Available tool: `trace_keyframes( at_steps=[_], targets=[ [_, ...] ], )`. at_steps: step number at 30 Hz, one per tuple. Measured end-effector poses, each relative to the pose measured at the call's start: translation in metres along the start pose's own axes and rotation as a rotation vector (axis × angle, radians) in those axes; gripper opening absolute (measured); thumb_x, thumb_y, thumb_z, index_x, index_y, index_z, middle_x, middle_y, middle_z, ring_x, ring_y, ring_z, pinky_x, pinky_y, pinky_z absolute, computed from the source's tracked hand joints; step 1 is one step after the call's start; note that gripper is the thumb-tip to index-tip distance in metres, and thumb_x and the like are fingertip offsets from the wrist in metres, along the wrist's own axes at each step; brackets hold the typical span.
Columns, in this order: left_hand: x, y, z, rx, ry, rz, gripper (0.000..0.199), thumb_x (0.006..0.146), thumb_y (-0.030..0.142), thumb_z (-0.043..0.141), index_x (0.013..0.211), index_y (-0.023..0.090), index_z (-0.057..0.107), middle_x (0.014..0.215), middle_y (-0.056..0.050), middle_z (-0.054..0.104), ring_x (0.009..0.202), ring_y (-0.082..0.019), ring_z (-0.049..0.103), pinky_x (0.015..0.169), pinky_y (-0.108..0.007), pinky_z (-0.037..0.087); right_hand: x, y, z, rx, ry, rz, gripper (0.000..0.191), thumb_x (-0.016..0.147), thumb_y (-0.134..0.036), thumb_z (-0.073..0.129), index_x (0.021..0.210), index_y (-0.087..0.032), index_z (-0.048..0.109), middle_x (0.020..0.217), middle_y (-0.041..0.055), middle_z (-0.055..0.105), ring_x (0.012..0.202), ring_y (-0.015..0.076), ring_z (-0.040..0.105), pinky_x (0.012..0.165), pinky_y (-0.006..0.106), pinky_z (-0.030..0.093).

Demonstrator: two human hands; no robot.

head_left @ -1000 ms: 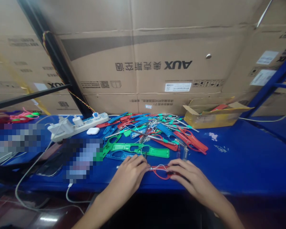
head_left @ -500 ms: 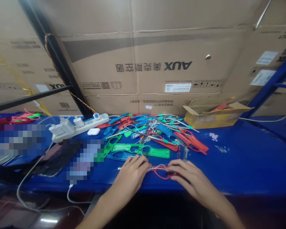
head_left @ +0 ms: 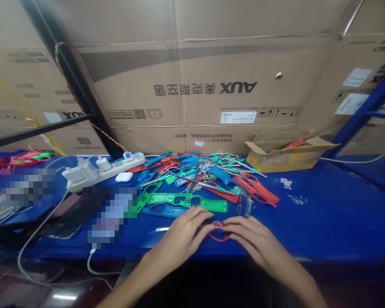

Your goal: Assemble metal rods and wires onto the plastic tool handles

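Observation:
A red lighter casing (head_left: 218, 237) with a trigger loop lies low over the front of the blue table, a thin white wire curving across it. My left hand (head_left: 192, 226) is closed with its fingers on the left end. On the right end sit the bent fingers of my right hand (head_left: 248, 233), which cover most of that part. Just beyond my left hand are a green lighter casing half (head_left: 211, 204) and a blue casing half (head_left: 163, 209). Two small clear fuel tanks, one of them reddish (head_left: 239, 207), lie beyond my right hand. A metal tube end (head_left: 162, 229) shows left of my left hand.
Behind my hands spreads a pile of casings and metal lighter tubes (head_left: 208, 185). An opened carton (head_left: 285, 160) stands back right, near small white parts (head_left: 297, 200). To the left are a power strip (head_left: 109, 171), a white earbud case (head_left: 124, 176) and a blurred-out phone (head_left: 112, 218).
My left hand has shifted right along the red casing, closer to my right hand, uncovering more of the metal tube end. My right hand stays nearly in place. The view has shifted slightly.

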State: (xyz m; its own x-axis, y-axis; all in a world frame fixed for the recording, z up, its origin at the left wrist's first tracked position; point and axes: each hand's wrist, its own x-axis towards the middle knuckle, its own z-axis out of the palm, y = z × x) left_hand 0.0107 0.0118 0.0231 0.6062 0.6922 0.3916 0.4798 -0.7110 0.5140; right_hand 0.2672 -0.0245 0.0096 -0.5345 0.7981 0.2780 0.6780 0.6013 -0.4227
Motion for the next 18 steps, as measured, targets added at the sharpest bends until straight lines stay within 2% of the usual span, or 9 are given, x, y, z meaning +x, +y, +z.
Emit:
trace_keyframes(
  at_steps=[5,11,15,18],
  targets=[
    [0.0088,-0.0046,0.0110,-0.086,0.000,-0.047,0.014,0.104,0.028,0.061,0.109,0.023,0.072,0.106,-0.002,0.070,0.099,-0.019,0.066,0.091,-0.033,0.052,0.0006,-0.0002,0.0006,-0.022,0.014,0.007,0.026,0.108,-0.029,0.047,0.128,-0.033,0.063,0.133,0.0013,0.068,0.116,0.0202,0.067,0.102,0.040,0.050],
    [0.0119,-0.0062,0.0114,-0.153,0.006,-0.128,0.008,0.099,0.022,0.067,0.099,0.024,0.074,0.101,-0.001,0.073,0.096,-0.020,0.068,0.087,-0.032,0.053,-0.0014,0.0028,0.0038,-0.045,0.006,0.030,0.026,0.108,-0.030,0.047,0.127,-0.033,0.065,0.137,0.0025,0.067,0.120,0.0219,0.067,0.104,0.044,0.051],
    [0.0116,-0.0052,0.0112,-0.156,0.029,-0.097,0.007,0.098,0.020,0.068,0.098,0.023,0.074,0.100,-0.002,0.072,0.095,-0.020,0.067,0.084,-0.032,0.054,-0.0022,0.0040,0.0054,-0.045,-0.002,0.044,0.028,0.108,-0.031,0.048,0.130,-0.034,0.064,0.139,0.0024,0.067,0.125,0.0219,0.066,0.111,0.047,0.046],
    [0.0094,-0.0034,0.0127,-0.071,0.052,-0.017,0.012,0.102,0.022,0.062,0.098,0.022,0.073,0.099,-0.003,0.071,0.091,-0.019,0.066,0.083,-0.032,0.054,-0.0017,0.0038,0.0054,-0.044,-0.004,0.050,0.028,0.107,-0.031,0.049,0.129,-0.033,0.065,0.140,0.0029,0.067,0.126,0.0216,0.066,0.111,0.046,0.048]
  ],
)
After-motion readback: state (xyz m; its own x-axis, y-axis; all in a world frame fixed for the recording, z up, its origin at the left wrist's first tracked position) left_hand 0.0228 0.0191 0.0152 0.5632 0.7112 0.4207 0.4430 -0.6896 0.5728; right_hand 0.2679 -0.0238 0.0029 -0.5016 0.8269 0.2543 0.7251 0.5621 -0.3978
